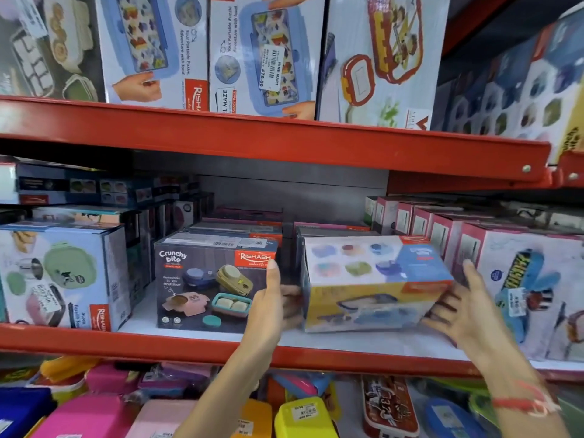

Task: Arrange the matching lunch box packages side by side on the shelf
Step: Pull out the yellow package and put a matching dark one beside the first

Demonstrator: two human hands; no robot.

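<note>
— Holding anything, those two hands?

— Both are gripping the same box (376, 282), a lunch box package blurred with a yellow front. The left hand (271, 298) is pressing flat against its left end, thumb up, fingers tucked behind it. The right hand (464, 308) is spreading its fingers over the right end.

— Where is it sitting?

— It is resting tilted on the middle shelf (221, 346), near the front edge, right of centre.

— And its match?

— A dark box (215, 279) reading "Crunchy bite" is standing just left of the left hand, square to the shelf edge. More boxes are stacking up behind both. A pink-sided box (534, 289) is standing just right of the right hand.
</note>
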